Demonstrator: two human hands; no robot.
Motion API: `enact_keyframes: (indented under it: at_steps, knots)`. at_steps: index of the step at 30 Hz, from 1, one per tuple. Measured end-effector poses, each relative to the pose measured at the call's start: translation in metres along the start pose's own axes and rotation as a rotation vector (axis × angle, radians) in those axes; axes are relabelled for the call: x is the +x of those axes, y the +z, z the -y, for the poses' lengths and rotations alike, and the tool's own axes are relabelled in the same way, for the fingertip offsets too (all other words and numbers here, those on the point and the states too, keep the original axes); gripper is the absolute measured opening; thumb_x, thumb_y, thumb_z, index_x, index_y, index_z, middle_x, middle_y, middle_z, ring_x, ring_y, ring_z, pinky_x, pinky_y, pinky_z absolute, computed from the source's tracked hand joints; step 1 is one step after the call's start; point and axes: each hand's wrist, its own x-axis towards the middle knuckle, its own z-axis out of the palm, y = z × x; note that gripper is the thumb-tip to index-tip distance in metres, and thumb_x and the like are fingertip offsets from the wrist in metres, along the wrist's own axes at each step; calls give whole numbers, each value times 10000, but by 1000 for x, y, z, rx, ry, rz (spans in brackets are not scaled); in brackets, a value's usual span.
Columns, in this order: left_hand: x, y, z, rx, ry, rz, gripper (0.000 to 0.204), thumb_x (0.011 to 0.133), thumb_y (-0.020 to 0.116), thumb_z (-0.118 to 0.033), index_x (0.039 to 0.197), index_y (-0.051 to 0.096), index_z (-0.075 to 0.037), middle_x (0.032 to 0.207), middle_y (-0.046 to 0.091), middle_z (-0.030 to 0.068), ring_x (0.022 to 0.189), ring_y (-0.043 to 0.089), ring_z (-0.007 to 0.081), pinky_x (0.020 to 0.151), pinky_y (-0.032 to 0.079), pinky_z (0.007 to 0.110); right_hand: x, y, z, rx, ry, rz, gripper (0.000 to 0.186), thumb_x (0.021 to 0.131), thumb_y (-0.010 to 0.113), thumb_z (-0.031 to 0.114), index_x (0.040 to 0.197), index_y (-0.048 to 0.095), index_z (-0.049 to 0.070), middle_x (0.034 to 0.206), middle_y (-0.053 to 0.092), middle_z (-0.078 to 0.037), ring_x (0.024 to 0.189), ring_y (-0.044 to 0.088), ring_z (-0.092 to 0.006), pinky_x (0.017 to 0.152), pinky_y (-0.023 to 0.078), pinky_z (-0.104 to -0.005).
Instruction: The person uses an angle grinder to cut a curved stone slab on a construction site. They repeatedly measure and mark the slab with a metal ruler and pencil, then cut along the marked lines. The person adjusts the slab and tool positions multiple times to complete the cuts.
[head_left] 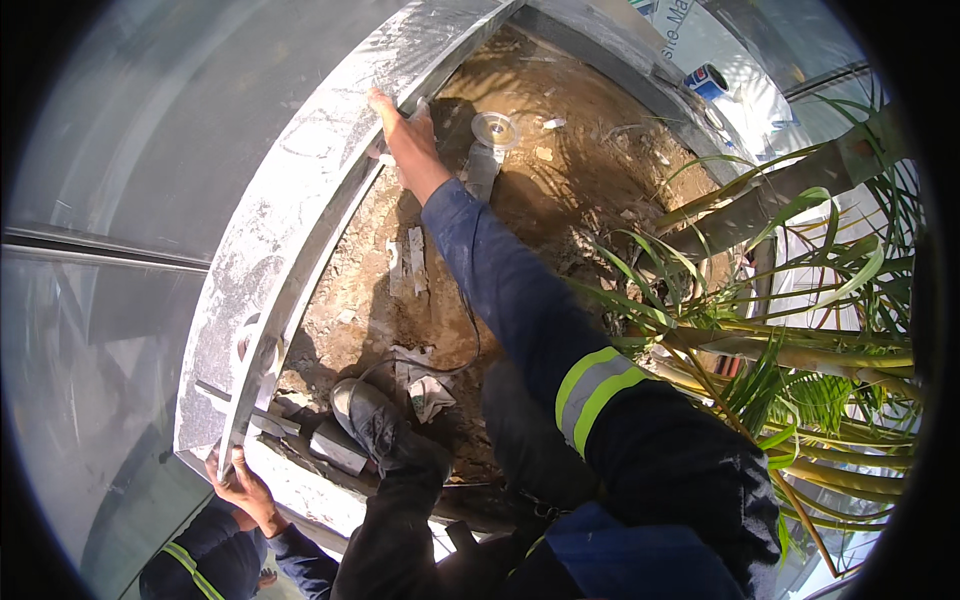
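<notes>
A long, thin silver metal bar (264, 362) lies along the inner edge of a curved, dusty grey ledge (300, 170). A round opening shows in its lower part. Toward the far end of the bar, my right hand (408, 145) is closed over it, with one finger stretched along the ledge top. My left hand (245, 492) grips its near end at the lower left, thumb on the inner side and fingers partly hidden behind. My right arm reaches across the dirt bed (540, 190) inside the ledge.
My dusty shoe (368, 418) stands in the bed beside a dark cable (470, 345) and pale scraps (430, 398). A clear round disc (494, 130) lies farther off. Palm stems (800, 350) crowd the right. A blue roll (706, 82) sits on the far ledge. Glass panels (110, 170) border the left.
</notes>
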Motion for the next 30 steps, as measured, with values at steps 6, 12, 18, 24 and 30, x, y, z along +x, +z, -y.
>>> enact_keyframes:
  at_steps: [6,12,18,24,30]
  knots:
    - [-82,21,-19,-36,-215,25,287,998,725,-151,1166,628,61,1064,685,96,943,590,166,844,478,330,29,-25,-29,411,170,-130,651,815,714,159,1407,475,33,1285,562,-151,1134,590,-308,895,518,-514]
    - [-145,35,-34,-161,-181,31,207,988,737,-118,1109,649,24,937,664,45,855,572,133,801,465,303,-24,-39,-34,351,103,-51,200,802,679,174,943,595,58,857,528,-51,763,557,-208,661,504,-428]
    - [-176,47,2,-149,-222,-44,218,980,754,-144,1088,654,17,926,661,47,848,581,143,786,483,317,-55,-47,-78,326,89,-66,244,812,691,270,946,570,106,858,491,-24,768,527,-182,614,440,-374]
    - [-180,50,10,-105,-226,-29,226,977,758,-148,1091,651,17,929,659,48,849,581,145,785,483,318,-57,-52,-95,322,159,-42,347,833,667,380,1025,561,112,876,491,-37,791,529,-196,644,449,-409]
    - [-182,52,17,-95,-247,-27,235,974,763,-151,1094,649,16,932,658,50,850,582,146,784,484,320,-39,-73,-109,313,134,-32,345,820,710,341,1035,569,111,940,513,-50,784,538,-202,643,465,-403]
